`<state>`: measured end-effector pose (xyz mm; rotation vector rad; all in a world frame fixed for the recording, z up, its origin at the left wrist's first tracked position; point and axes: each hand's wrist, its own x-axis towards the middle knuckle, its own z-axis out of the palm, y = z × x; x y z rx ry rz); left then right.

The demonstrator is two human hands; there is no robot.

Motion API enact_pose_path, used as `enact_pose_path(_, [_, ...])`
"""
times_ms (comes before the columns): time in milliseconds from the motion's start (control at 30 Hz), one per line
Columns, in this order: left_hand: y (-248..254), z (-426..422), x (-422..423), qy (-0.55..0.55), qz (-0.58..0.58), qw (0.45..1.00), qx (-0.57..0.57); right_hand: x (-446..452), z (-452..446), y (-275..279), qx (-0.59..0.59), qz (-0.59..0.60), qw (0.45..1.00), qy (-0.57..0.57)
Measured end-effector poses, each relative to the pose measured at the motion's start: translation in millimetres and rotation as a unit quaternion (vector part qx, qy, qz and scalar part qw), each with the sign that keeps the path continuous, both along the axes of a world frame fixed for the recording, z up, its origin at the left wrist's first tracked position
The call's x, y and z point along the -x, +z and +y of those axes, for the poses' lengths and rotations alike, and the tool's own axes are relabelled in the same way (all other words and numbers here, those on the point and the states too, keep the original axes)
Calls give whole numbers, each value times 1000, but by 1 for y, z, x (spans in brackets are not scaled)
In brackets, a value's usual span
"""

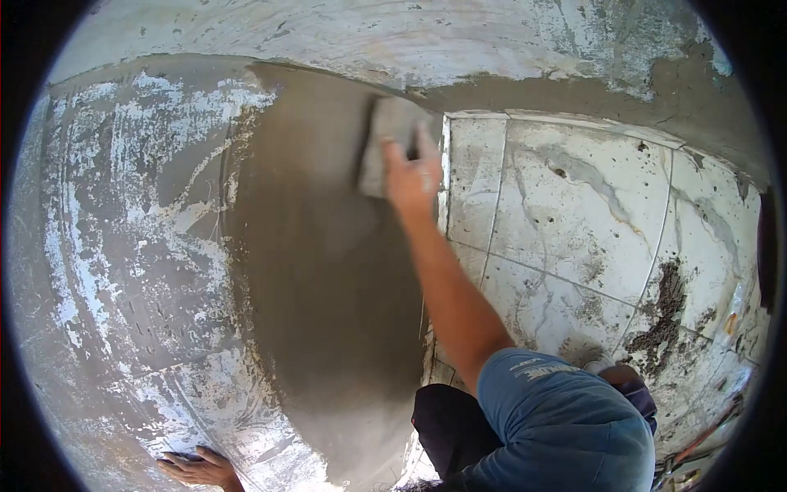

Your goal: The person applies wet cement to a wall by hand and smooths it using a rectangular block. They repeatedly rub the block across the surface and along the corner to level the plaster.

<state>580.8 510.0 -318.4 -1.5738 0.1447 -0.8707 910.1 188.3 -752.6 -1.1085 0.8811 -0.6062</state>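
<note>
1. Head view: the right hand [412, 176] held the plastering float [397, 120] at upper centre, fingers clamped on it, blurred.
2. The left hand [197, 470], fingers extended, rested at lower left.
3. Central mortar band [328, 246]: largely smooth. Patchy surface [156, 213], left: uncoated.

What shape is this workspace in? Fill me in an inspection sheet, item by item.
Surface: smooth grey-brown mortar band between a patchy white-and-grey area and marble-look tiles.
Job's things: float at the band's upper right, motion-blurred.
Clutter: dark crumbly debris and specks on the tiles.
Hands: right hand grips the float; left hand rests on the patchy area.
Cables: none identifiable; a thin reddish object at lower right is unclear.
Surroundings: rough, stained surface along the top.
</note>
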Motion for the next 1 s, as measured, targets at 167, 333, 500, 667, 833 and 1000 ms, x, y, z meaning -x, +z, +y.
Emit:
enact_pose_path(167, [1,-1,1,-6,6,1000,0,-13,-9,-93,-39,44,996,71])
enact_pose_path(333, [-5,-11,-3,-23,0,1000,-21,-23,2,-105,-64,74,992,78])
enact_pose_path(500, [-9,-12,-4,-19,-6,1000,-20,-24,17,-59,-18,26,999,34])
enact_pose_path(667, [-7,-7,-3,-1,-16,999,-29,42,20,157,151,-341,927,43])
enact_pose_path(833, [4,9,3,-14,-2,1000,-9,23,16,91,6,-315,949,-18])
enact_pose_path(1000, [-6,-8,-1,-15,-5,1000,-19,16,-3,-98,-138,9,990,23])
